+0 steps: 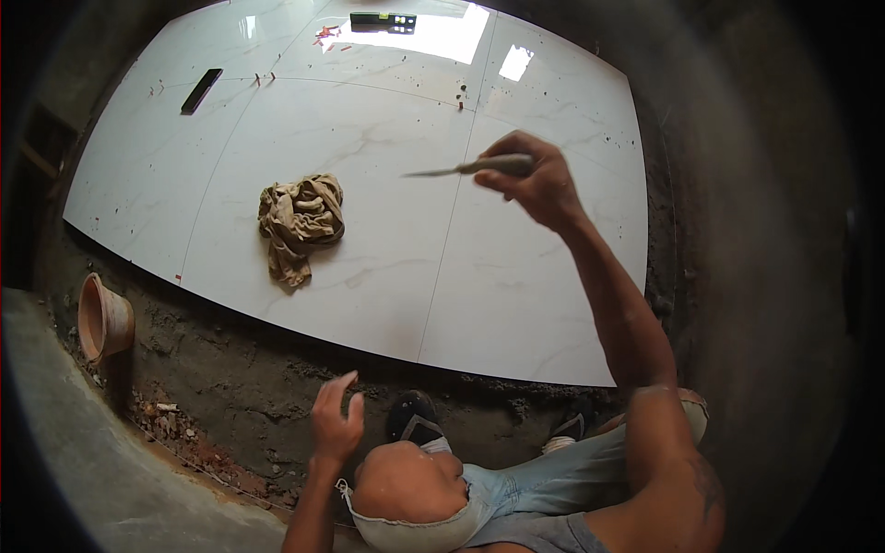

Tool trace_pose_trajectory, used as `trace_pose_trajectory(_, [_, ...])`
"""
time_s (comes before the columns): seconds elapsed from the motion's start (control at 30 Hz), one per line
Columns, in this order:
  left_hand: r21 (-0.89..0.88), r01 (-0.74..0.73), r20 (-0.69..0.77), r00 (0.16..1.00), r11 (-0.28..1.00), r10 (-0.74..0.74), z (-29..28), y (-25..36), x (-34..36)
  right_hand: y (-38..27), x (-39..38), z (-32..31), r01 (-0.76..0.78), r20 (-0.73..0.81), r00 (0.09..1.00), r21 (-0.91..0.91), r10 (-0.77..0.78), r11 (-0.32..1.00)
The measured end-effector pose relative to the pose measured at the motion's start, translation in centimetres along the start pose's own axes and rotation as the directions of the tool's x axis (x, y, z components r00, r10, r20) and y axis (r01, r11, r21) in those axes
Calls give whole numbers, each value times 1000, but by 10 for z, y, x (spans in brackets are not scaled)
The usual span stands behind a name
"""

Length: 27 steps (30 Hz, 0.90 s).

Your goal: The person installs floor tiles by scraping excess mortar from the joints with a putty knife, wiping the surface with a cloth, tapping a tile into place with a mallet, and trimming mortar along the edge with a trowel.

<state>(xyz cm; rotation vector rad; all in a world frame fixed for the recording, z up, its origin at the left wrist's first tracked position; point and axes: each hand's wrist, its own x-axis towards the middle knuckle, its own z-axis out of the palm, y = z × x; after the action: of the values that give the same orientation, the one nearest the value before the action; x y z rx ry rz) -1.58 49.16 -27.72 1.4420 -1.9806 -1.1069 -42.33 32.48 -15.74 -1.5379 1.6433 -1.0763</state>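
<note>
My right hand (535,180) is closed round the handle of a small trowel (493,166), held above the large white marbled floor tiles (359,267). Its thin blade points left and shows nearly edge-on. Lower down, my left hand (336,419) hangs empty beside my bare knee, fingers apart, over the strip of dark mortar bed (249,359). A crumpled tan cloth (302,221) lies on the tiles, to the left of the trowel's tip.
On the far tiles rest a spirit level (383,23), a dark bar (201,91) and scattered red tile spacers (327,34). An orange-brown bucket (109,318) tilts at the left edge. Rubble (175,424) borders the mortar by a grey slab (101,452).
</note>
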Motion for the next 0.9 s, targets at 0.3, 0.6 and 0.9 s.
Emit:
trace_pose_trajectory(0.3, [330, -518, 289, 851, 789, 438, 157, 25, 252, 95, 85, -63, -6, -253, 965, -260, -63, 966])
trace_pose_trajectory(0.6, [373, -524, 217, 852, 766, 477, 173, 20, 288, 139, 124, -57, 32, -71, 996, -172, -45, 985])
trace_pose_trajectory(0.9, [364, -514, 212, 858, 777, 468, 170, 26, 287, 153, 132, -60, 64, -8, 998, -162, -66, 985])
